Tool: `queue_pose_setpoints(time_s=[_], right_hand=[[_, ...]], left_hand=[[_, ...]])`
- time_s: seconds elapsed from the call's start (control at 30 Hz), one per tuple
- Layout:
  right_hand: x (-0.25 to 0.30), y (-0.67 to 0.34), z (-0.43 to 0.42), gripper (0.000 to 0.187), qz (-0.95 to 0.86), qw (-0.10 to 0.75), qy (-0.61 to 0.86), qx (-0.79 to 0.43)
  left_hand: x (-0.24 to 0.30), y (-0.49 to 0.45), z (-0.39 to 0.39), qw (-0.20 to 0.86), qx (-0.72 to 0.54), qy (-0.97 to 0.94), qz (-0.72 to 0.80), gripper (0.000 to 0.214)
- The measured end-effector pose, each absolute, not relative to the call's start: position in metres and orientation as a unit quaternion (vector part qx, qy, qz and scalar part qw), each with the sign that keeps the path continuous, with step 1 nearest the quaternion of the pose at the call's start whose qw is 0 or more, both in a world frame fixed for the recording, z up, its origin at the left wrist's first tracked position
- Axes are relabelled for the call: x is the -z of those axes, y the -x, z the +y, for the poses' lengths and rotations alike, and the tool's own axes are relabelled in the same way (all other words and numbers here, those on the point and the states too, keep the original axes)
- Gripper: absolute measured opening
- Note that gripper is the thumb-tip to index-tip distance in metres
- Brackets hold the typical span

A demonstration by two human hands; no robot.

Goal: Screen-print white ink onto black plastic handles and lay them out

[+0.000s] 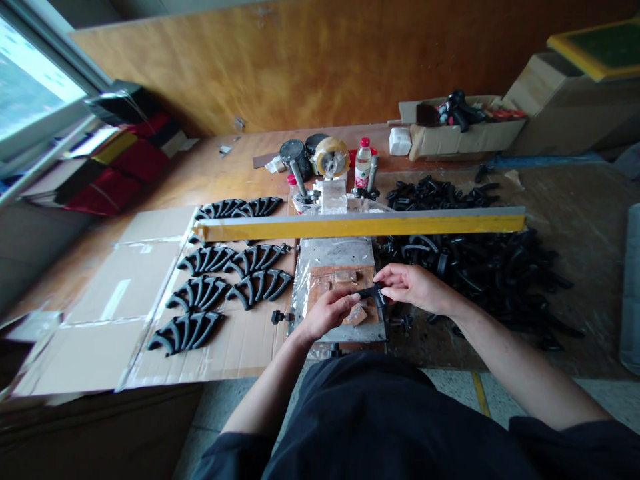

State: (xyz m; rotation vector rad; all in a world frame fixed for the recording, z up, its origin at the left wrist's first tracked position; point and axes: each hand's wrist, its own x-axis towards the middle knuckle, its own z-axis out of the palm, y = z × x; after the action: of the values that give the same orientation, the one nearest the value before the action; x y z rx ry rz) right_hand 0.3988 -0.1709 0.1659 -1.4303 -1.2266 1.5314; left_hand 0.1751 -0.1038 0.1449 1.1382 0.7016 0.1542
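My left hand rests curled on a black plastic part that lies on the metal jig plate in front of me. My right hand pinches the same black part from the right, fingers closed on its end. Small brown wooden blocks sit on the jig just beyond my fingers. A yellow-edged bar crosses above the jig.
Rows of stacked black curved parts lie on flattened cardboard to the left. A loose heap of black parts fills the right. A water bottle, tape roll and cardboard box stand behind.
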Motion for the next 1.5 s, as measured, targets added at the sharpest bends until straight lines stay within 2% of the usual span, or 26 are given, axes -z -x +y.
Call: queue_pose_setpoints(time_s=[0.23, 0.77, 0.9, 1.1, 1.23, 1.3, 1.4, 1.5], right_hand=[[-0.168, -0.397, -0.17, 0.033, -0.484, 0.344, 0.552, -0.585], [-0.161, -0.397, -0.172, 0.031, -0.464, 0.354, 0.542, -0.604], [-0.16, -0.397, -0.168, 0.025, -0.448, 0.377, 0.546, -0.598], [-0.141, -0.381, -0.169, 0.047, -0.401, 0.469, 0.508, -0.601], [-0.125, -0.353, -0.171, 0.047, -0.415, 0.465, 0.477, -0.619], [-0.122, -0.344, -0.168, 0.047, -0.417, 0.462, 0.515, -0.589], [-0.119, -0.345, -0.156, 0.042, -0.49, 0.437, 0.61, -0.445], [-0.105, -0.35, -0.145, 0.037, -0.593, 0.332, 0.681, -0.272]], left_hand=[[-0.142, -0.173, -0.103, 0.785, -0.071, -0.521, 0.327, 0.035], [-0.138, -0.174, -0.102, 0.792, -0.063, -0.512, 0.326, 0.035], [-0.135, -0.173, -0.102, 0.793, -0.077, -0.515, 0.317, 0.035], [-0.131, -0.18, -0.11, 0.782, -0.15, -0.527, 0.298, 0.041], [-0.121, -0.19, -0.12, 0.792, -0.152, -0.513, 0.295, 0.052], [-0.114, -0.19, -0.121, 0.781, -0.129, -0.525, 0.313, 0.059], [-0.106, -0.177, -0.115, 0.731, -0.097, -0.571, 0.36, 0.063], [-0.104, -0.151, -0.104, 0.698, -0.139, -0.571, 0.409, 0.062]])
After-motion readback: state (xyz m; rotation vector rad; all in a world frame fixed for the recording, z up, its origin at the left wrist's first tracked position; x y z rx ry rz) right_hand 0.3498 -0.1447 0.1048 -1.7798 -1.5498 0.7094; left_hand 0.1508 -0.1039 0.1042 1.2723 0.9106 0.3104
